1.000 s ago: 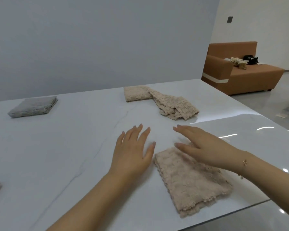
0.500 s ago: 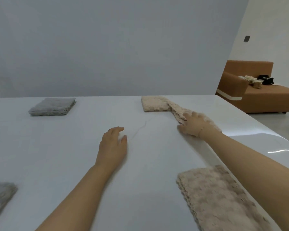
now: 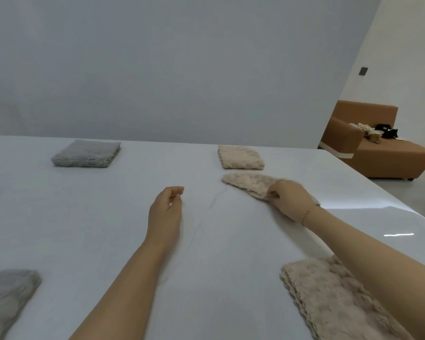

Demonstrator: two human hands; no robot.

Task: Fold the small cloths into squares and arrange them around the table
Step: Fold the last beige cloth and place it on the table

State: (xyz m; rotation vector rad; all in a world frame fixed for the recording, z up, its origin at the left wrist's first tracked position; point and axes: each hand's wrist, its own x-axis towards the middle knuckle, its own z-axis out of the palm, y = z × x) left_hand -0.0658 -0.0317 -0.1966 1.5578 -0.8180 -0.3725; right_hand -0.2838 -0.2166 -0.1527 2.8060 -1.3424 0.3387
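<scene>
Altogether three beige cloths (image 3: 249, 185), three grey (image 3: 86, 153) (one barely visible)

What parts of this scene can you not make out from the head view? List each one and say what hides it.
- Unfolded beige cloth: its right end is hidden under the right hand.
- Near beige cloth: partly covered by the right forearm and cut off by the bottom edge.
- Near grey cloth: cut off by the left edge.
- Items on the sofa: too small to identify.
- Left hand: fingertips curl out of sight.
</scene>
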